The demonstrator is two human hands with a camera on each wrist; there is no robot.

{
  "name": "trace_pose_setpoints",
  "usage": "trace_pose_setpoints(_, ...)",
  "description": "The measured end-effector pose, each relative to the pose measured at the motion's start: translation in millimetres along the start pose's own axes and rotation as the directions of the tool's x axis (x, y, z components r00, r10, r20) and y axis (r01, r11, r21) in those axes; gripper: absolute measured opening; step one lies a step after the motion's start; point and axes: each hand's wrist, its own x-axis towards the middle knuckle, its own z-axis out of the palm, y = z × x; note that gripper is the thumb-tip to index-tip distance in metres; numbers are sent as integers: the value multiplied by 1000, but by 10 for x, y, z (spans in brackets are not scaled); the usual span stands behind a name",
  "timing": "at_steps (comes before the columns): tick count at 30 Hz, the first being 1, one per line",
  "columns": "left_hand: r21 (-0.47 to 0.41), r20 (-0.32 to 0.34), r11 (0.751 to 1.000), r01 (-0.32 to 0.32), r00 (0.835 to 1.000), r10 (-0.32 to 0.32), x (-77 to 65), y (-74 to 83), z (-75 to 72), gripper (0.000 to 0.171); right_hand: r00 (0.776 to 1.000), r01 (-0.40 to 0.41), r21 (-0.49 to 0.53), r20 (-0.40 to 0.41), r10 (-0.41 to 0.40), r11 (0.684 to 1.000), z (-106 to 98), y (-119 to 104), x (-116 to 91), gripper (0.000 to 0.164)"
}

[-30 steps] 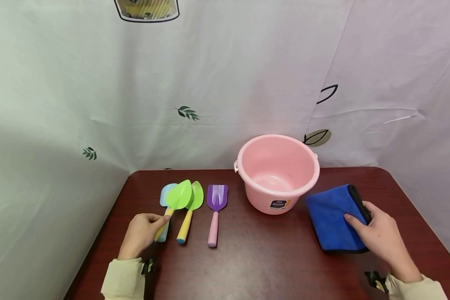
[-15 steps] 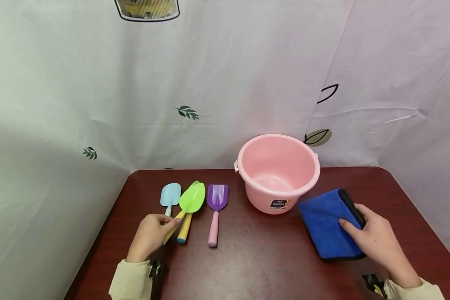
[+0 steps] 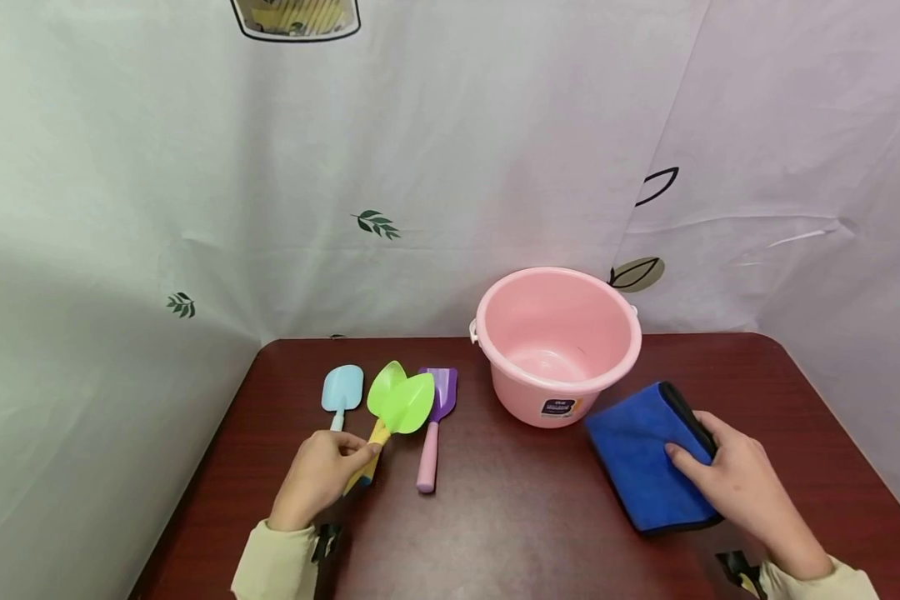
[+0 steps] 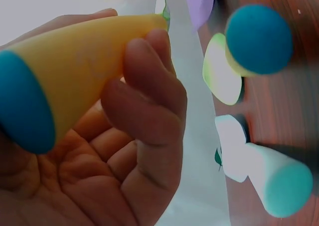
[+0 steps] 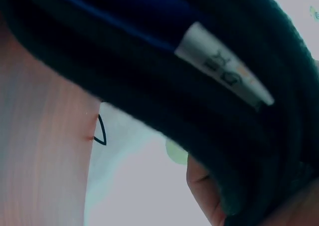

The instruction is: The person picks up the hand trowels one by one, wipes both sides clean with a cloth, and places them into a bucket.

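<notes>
My left hand [image 3: 322, 475] pinches the yellow handle [image 4: 82, 56] of a toy shovel with a green pointed blade [image 3: 411, 403]. In the head view that blade overlaps a second green shovel [image 3: 385, 387] and part of a purple shovel [image 3: 442, 392] with a pink handle. A light blue shovel [image 3: 342, 388] lies just beyond the left hand, its handle partly hidden by the fingers. On the right, my right hand [image 3: 735, 483] grips a folded blue cloth [image 3: 645, 467] with black edging, thumb on top. A white label [image 5: 224, 64] shows between its folds in the right wrist view.
A pink bucket [image 3: 521, 379] with white handle mounts stands at the back of the dark red table [image 3: 495, 533], right of the shovels. Behind and beside the table hangs a pale curtain [image 3: 450, 167] with leaf prints.
The left hand has carried its green shovel rightward, from over the light blue shovel to the purple one. The right hand has moved the blue cloth left and slightly nearer.
</notes>
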Motion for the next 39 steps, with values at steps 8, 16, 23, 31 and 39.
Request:
trace_pose_setpoints(8,-13,10,1000,-15,1000,15,-24,76,105,14,999,47,-7,-19,-47,999,67,-21,10,48)
trace_pose_setpoints(16,4,27,998,-62,998,62,-68,167,187,9,990,123,-40,-66,-125,992,125,-51,12,43)
trace_pose_setpoints(23,-8,41,994,-110,993,110,-105,230,224,9,987,147,-52,-66,-150,988,131,-95,2,44)
trace_pose_setpoints(31,-9,66,988,-152,986,152,-115,276,276,8,985,168,-38,-44,-170,985,143,-162,-18,44)
trace_pose_setpoints(39,-1,89,968,-251,964,250,-140,287,354,11,963,243,-46,-108,-246,969,174,-230,-42,37)
